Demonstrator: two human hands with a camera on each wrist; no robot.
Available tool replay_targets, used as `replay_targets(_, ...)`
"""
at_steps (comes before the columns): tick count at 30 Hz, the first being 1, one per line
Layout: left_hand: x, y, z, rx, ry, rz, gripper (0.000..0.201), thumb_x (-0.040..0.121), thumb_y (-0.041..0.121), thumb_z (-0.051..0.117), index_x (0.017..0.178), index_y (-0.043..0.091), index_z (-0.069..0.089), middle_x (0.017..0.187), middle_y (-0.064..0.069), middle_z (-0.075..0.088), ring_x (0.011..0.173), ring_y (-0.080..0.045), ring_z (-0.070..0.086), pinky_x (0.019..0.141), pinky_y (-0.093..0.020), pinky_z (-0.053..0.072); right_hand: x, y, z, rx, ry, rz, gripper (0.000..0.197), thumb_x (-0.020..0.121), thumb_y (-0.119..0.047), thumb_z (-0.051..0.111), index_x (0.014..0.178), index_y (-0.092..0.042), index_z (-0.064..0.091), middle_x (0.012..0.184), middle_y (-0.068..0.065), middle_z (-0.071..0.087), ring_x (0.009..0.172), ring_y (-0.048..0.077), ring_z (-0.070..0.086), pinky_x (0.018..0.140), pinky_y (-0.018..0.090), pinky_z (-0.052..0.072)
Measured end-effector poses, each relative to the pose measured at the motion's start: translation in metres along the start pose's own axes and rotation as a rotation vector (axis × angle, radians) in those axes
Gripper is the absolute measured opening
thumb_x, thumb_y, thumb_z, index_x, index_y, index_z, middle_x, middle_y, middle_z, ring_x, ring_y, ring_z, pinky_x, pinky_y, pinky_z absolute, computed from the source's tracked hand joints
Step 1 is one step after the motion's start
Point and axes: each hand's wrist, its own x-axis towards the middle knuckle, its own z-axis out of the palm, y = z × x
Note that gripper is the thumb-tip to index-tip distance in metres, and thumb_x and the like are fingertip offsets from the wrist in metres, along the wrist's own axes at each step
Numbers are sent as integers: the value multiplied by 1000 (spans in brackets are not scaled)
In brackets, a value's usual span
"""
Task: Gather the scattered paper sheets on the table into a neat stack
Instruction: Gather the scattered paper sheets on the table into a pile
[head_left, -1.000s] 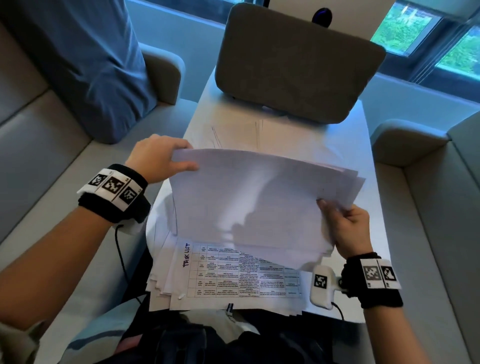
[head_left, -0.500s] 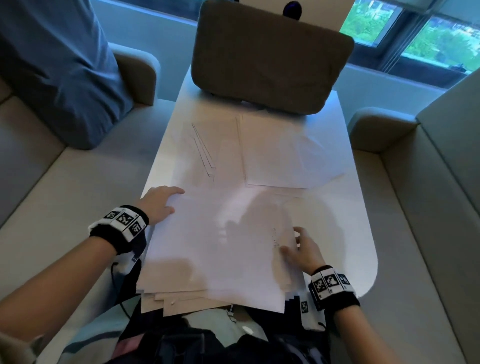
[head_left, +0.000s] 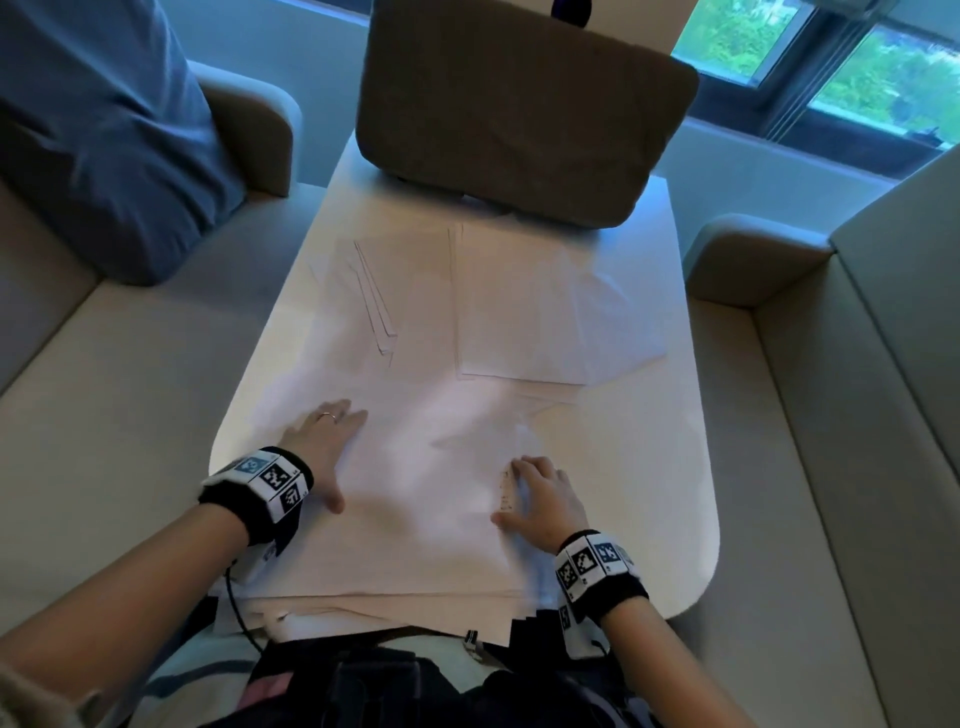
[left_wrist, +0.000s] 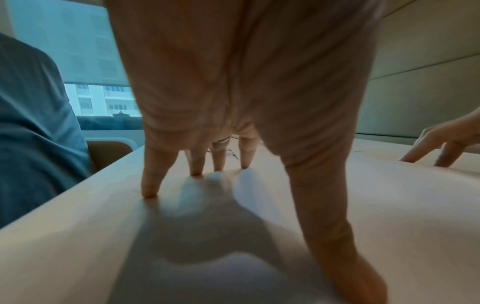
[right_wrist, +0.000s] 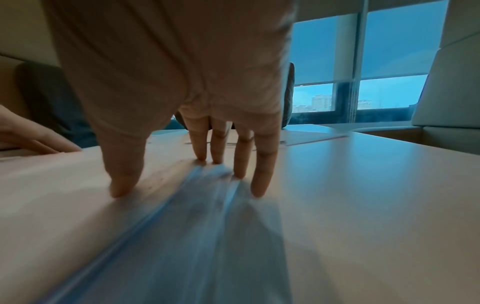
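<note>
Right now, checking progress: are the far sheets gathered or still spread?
Still spread: far sheets lie apart from the near stack, overlapping loosely.

Matt white paper sheets on a smooth table; cloth cushion

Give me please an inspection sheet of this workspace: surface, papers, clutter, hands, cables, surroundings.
Surface: white table, largely covered by paper.
Job's things: near stack with uneven front edges overhanging; far sheets ungathered, fanned.
Clutter: grey cushion on the table's far end.
Grippers: left hand and right hand press flat on the near stack, fingers straight.
Cables: black cable below the left wristband.
Surroundings: beige sofas both sides, blue pillow, window.
</note>
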Motion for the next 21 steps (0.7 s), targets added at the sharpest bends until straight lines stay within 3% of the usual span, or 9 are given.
replay_targets(4, 1, 16, -3, -43, 11, -80, 126, 60, 32, 85, 151, 22, -2, 159, -3, -8, 146, -23, -4, 118, -38, 18, 17, 24, -19, 224, -5, -1, 47, 85, -31, 67, 127, -15, 54, 126, -1, 52, 103, 18, 57, 94, 28, 46)
replay_targets(7, 6, 30, -3, -134, 51, -127, 105, 71, 20, 75, 151, 17, 7, 159, -6, -2, 146, -24, 0, 117, -35, 20, 30, 51, -34, 318, 13, 56, 41, 86, -26, 67, 123, -12, 57, 109, 2, 63, 86, 12, 58, 81, 19, 45)
replay_targets(9, 9, 39, -3, -176, 75, -166, 88, 79, 11, 63, 150, 16, 11, 159, -6, 0, 146, -24, 2, 117, -36, 20, 42, 70, -42, 283, 32, 85, 40, 85, -25, 67, 122, -11, 58, 109, 5, 64, 87, 13, 57, 81, 19, 44)
replay_targets(11, 12, 45, -2, -227, 81, -214, 84, 81, 9, 58, 151, 17, 12, 159, -6, 0, 146, -25, 1, 116, -39, 21, 55, 86, -52, 276, 37, 116, 41, 85, -25, 68, 121, -9, 58, 111, 9, 64, 92, 17, 59, 80, 18, 44)
replay_targets(13, 15, 51, -3, -281, 86, -240, 86, 80, 14, 62, 151, 16, 13, 159, -6, 1, 146, -25, 1, 117, -39, 20, 68, 98, -63, 279, 24, 138, 40, 86, -26, 67, 121, -9, 58, 111, 8, 63, 96, 19, 59, 75, 15, 43)
replay_targets(16, 15, 71, 0, -342, 149, -206, 75, 83, 21, 59, 148, 14, 23, 158, -9, 11, 145, -27, 9, 117, -36, 18, 86, 109, -76, 278, 16, 130, 40, 86, -28, 67, 120, -9, 58, 109, 7, 65, 105, 21, 59, 84, 19, 38)
replay_targets(19, 13, 100, 9, -352, 194, -160, 82, 78, 32, 70, 147, 16, 28, 157, -7, 13, 145, -27, 10, 117, -35, 18, 101, 109, -81, 287, 42, 112, 38, 85, -26, 68, 118, -7, 60, 111, 10, 66, 108, 24, 59, 91, 22, 38)
replay_targets(21, 13, 112, 11, -365, 240, -149, 86, 75, 35, 73, 146, 17, 29, 157, -5, 13, 145, -25, 10, 116, -35, 17, 110, 104, -85, 307, 127, 101, 37, 85, -23, 68, 117, -5, 60, 114, 13, 63, 107, 26, 59, 88, 18, 36)
